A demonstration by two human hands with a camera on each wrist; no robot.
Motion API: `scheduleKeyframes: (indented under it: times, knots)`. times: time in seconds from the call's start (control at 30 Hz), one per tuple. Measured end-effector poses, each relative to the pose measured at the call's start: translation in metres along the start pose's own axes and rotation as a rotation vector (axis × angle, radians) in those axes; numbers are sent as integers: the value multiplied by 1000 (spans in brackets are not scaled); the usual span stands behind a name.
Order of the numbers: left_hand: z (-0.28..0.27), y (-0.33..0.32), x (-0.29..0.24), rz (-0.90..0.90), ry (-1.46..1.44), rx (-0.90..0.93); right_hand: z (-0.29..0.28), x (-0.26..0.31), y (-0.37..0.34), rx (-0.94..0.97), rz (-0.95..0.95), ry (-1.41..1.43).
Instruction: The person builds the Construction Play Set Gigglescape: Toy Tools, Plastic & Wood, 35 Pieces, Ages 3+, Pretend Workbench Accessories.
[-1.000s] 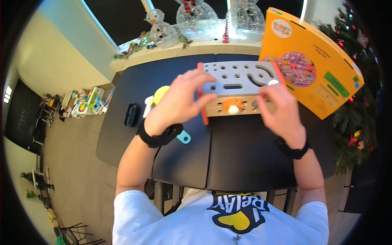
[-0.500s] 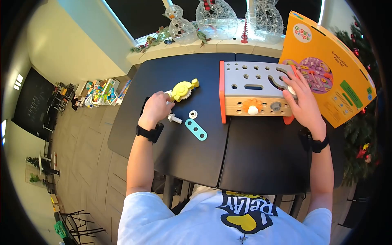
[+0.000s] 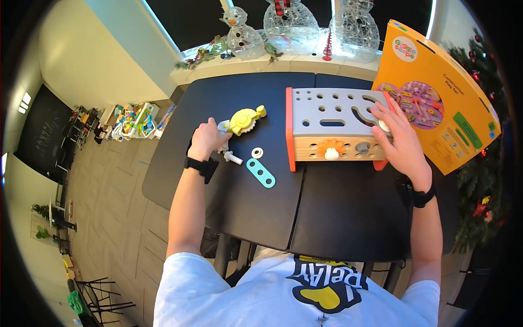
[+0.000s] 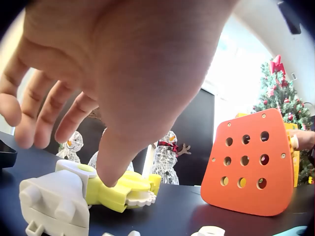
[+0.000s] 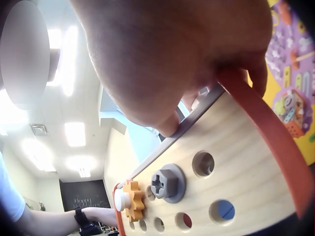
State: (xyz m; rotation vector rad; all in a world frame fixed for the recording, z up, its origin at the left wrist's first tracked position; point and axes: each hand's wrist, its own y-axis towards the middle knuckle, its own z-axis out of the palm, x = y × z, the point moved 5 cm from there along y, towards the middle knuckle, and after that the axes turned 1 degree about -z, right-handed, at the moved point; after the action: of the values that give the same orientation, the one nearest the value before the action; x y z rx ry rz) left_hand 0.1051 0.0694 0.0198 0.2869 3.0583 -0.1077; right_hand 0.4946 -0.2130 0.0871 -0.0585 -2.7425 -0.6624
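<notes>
My left hand [image 3: 208,137] hovers at a yellow and pale-grey toy circular saw [image 3: 243,121], its fingers spread loosely. In the left wrist view, the thumb overlaps the saw's yellow body, above its white toothed blade. My right hand [image 3: 402,143] grips the top right edge of a toy workbench [image 3: 321,129], thumb on the grey top and fingers over the red side panel. An orange gear [image 3: 330,147] with a white knob and a grey hex-head bolt [image 5: 168,184] sit in the wooden front. A white knob on top is partly hidden by that hand.
Between saw and workbench lie a pale bolt [image 3: 233,158], a white ring [image 3: 257,153] and a teal three-hole strip [image 3: 261,173]. An orange play-set box [image 3: 436,103] stands behind on the right. A black object [image 4: 6,155] lies left of the saw.
My left hand has left the workbench's left side and moved left to the saw. My right hand went from the front to the top right edge; the workbench has lately shifted slightly left and nearer.
</notes>
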Motion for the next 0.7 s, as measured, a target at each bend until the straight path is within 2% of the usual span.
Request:
scheduleKeyframes:
  times: [0.1,0.23,0.33,0.4,0.47,0.57,0.67,0.7]
  knots:
    - [10,21,0,157,30,-10,0,5,0,3,-29,12]
    - [-2,29,-9,148,39,-17,3,3,1,19,-57,33]
    - [-26,30,-13,230,-170,-165,3,5,1,25,-52,27]
    - [-47,21,-27,208,-513,-69,2,7,1,39,-46,23]
    - [-65,13,-44,289,-642,-95,3,7,2,45,-44,29]
    - [-80,7,-70,495,-887,-282,4,6,3,49,-48,24]
    - [-99,-13,-98,650,-903,-434,5,6,3,49,-47,28]
    - [-103,-21,-110,691,-964,-407,5,6,3,49,-46,30]
